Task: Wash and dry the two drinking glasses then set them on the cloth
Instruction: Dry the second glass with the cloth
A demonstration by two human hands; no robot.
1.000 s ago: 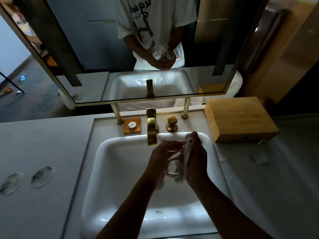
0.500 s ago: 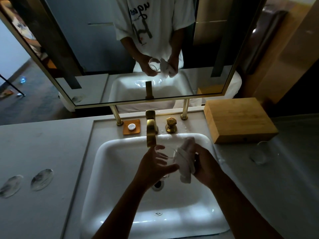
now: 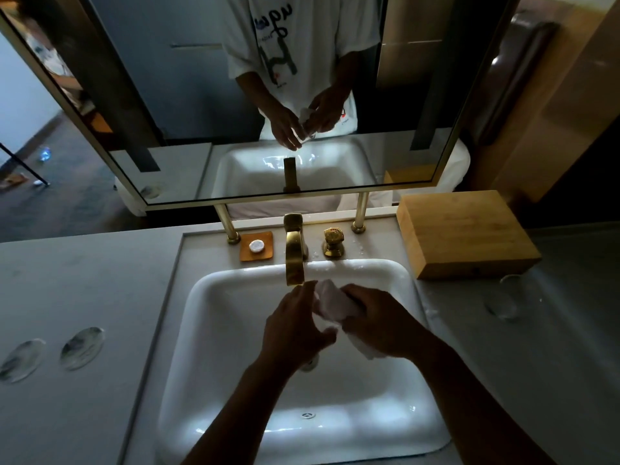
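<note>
Two bare hands meet over a white sink [image 3: 208, 330], just below a gold faucet [image 3: 294, 260]. The left hand [image 3: 295, 327] curls around a clear drinking glass [image 3: 323, 325], which is mostly hidden between the hands. The right hand [image 3: 379, 320] grips a white cloth [image 3: 335, 302], bunched against the glass. A second drinking glass [image 3: 503, 300] lies on the grey counter [image 3: 84, 290] to the right of the sink, near a wooden box [image 3: 466, 233]. Behind the faucet sit a gold handle [image 3: 333, 242] and an orange soap dish [image 3: 256, 246]. Two round coasters [image 3: 82, 348] lie on the counter at left. A mirror [image 3: 167, 95] above reflects the hands.
</note>
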